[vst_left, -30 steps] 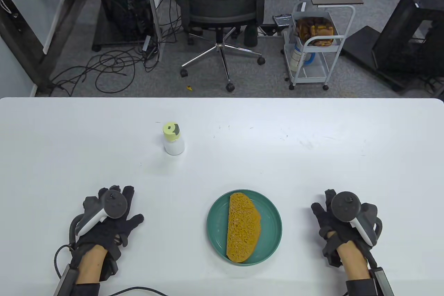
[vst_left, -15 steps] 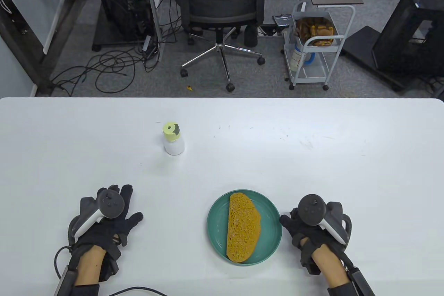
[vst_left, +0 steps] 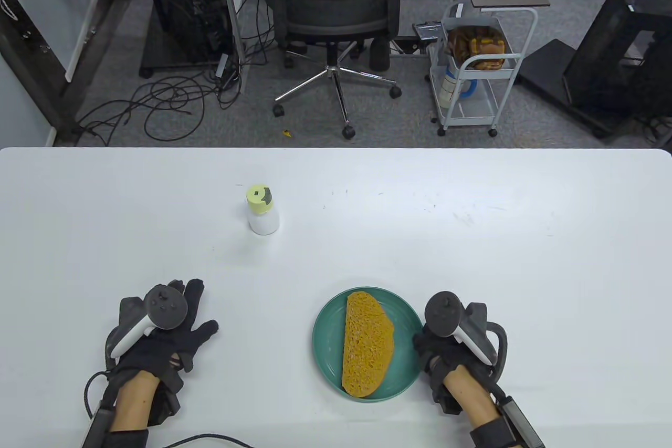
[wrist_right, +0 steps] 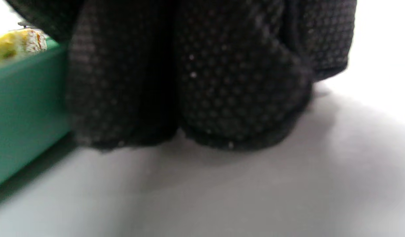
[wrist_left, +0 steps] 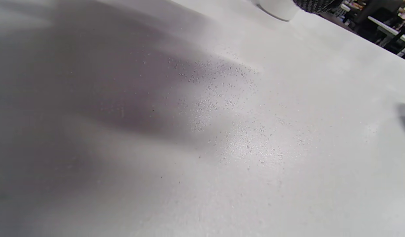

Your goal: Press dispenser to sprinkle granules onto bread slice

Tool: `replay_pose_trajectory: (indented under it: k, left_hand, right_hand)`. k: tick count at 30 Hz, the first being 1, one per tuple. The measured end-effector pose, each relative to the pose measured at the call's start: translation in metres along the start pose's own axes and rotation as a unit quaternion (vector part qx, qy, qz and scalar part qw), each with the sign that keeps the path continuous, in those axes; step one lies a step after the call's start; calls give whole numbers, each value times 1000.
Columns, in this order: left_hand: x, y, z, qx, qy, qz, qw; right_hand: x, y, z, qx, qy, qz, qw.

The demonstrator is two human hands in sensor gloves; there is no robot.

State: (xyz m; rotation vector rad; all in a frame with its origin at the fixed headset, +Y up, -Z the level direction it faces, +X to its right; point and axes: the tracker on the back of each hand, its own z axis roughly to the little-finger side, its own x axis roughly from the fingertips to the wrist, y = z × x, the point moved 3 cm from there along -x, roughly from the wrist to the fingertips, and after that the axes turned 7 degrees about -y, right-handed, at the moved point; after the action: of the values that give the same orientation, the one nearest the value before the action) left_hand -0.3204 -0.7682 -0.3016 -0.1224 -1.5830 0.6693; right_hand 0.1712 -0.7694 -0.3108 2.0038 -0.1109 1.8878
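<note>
- Dispenser: upright, centre-left of table view, white body, pale yellow-green cap with dark opening. Untouched; well apart from both hands, above and right of the left hand, far upper left of the right.
- Bread slice: lying lengthwise on green plate, lower centre of table view.
- Left hand: lower left of table view, flat on table, fingers spread, grasping nothing.
- Right hand: lower right of centre, fingers curled down at the plate's right rim. Fingertips in right wrist view resting on table just beside the green wall; actual contact with the rim cannot be told, nor any grasp.
- Scattered grains: on bare table in left wrist view, beneath the left hand.
- Risk, plate shift: a nudge from the right fingers likely to slide the plate and move the bread off target.
- Risk, toppling: narrow, tall dispenser, probably easy to knock over on a hasty reach from the lower left.
- Risk, misplaced sprinkle: pressing before the dispenser sits over the bread likely to drop granules onto table or plate rim.
- Risk, wrong orientation: cap opening turned away from the bread likely to yield little or nothing.
</note>
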Motion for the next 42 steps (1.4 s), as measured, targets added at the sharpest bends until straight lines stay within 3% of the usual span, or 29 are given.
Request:
replay_pose_trajectory:
  k: [9,19,26,28,31,33,36,38,42]
  left_hand:
    - [-2,-1,1,14,-4,9,1000]
    - [-4,-2,-1,14,-13,15,1000]
    - [-7,-2,1,18,0,16,1000]
    - [-7,-4,0,20,3,17,1000]
    - [-7,-5,-4,89,13,-20,996]
    - [-16,-2,-8,192,0,-40,981]
    - [-44,14,-26,364,-42,-65,928]
    - [-66,26,-37,373,-49,-102,921]
    - [-115,46,-55,330,-47,-138,933]
  right_hand:
    - [-25,-17,-9,-126,29,37,991]
    - [-58,0,-29,-88,32,2,996]
    - [-59,4,-36,-33,36,14,999]
    - [-53,0,-37,-13,38,0,999]
    - [-27,-16,-30,1,-2,44,999]
    - [-9,-26,-18,-20,-14,50,998]
    - [12,-41,4,-71,-25,81,994]
    - [21,-47,13,-83,-31,105,990]
    - [29,-47,25,-92,-54,124,987]
